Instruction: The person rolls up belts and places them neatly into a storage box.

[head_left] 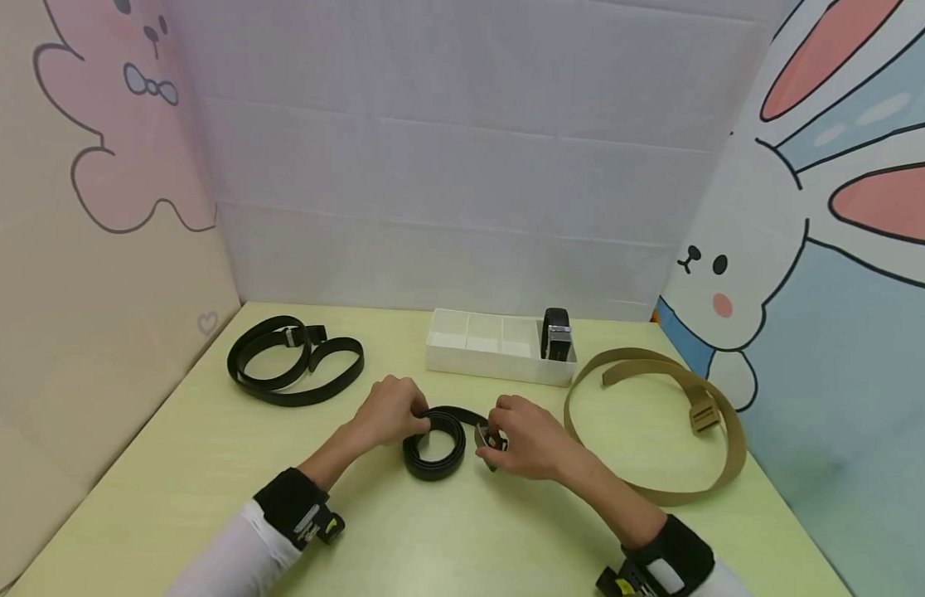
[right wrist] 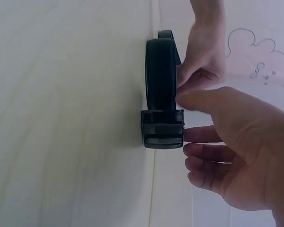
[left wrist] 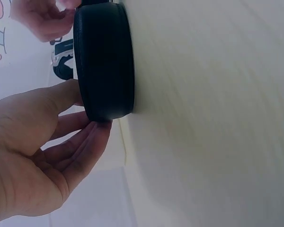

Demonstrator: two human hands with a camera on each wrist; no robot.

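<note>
A black belt (head_left: 433,472) stands on edge on the table, wound into a coil, its buckle end (head_left: 486,448) reaching out to the right. My left hand (head_left: 391,412) holds the coil at its far left side; in the left wrist view its fingertips touch the outer face of the belt (left wrist: 106,61). At the metal buckle (right wrist: 162,130), my right hand (head_left: 535,438) pinches the belt end from above, thumb beside the strap and fingers bent near the buckle. The fingers partly hide the buckle in the head view.
Behind the coil stands a white divided box (head_left: 462,358), with a rolled black belt (head_left: 555,336) upright in its right-hand compartment. A loosely looped black belt (head_left: 283,399) lies at left. On the right, a tan webbing belt (head_left: 731,452) lies in a wide loop.
</note>
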